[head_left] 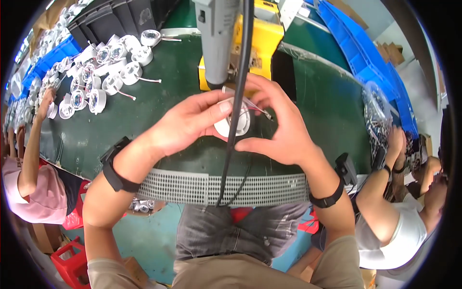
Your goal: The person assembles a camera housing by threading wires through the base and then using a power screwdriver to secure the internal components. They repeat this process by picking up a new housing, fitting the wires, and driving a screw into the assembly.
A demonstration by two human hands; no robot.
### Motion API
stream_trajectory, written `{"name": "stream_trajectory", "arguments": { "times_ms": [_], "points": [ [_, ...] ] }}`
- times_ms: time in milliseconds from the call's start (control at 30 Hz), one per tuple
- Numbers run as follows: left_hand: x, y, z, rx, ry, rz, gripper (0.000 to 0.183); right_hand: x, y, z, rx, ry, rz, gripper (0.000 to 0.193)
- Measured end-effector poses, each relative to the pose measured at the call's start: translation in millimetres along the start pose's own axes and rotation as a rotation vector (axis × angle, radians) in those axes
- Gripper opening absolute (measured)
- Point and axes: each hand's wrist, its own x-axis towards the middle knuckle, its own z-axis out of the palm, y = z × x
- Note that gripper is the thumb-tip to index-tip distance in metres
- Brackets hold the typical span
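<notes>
My left hand [199,115] grips a white round lamp housing [222,126], thumb on top and fingers around its side. Thin wires with a small connector [267,114] stick out of the housing toward the right. My right hand [279,123] curves around the other side, thumb and fingers spread apart; a black cable [236,108] crosses in front and partly hides its fingertips and the housing. Just above hangs a grey electric screwdriver [219,48], tip down. Behind it stands a yellow fixture [262,36].
Several white lamp units [113,60] with wires lie on the green table [159,130] to the left. A black crate [115,19] stands behind them. Blue bins [356,53] and a plastic bag [375,108] line the right. A perforated grey strip [183,187] runs along the near edge. Co-workers sit on both sides.
</notes>
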Motion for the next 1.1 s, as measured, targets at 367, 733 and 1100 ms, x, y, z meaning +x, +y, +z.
{"name": "stream_trajectory", "arguments": {
  "times_ms": [367,733,1100],
  "points": [
    [1,8,2,-0.059,0.029,-0.117,0.054,-4,4,-12,0.714,-0.037,0.535,0.012],
    [2,3,11,-0.121,0.136,-0.189,0.055,-10,-7,-5,0.306,-0.165,0.507,0.009],
    [3,-1,8,-0.125,0.081,-0.169,0.053,-11,-7,-2,0.257,-0.154,0.420,0.010]
  ]
}}
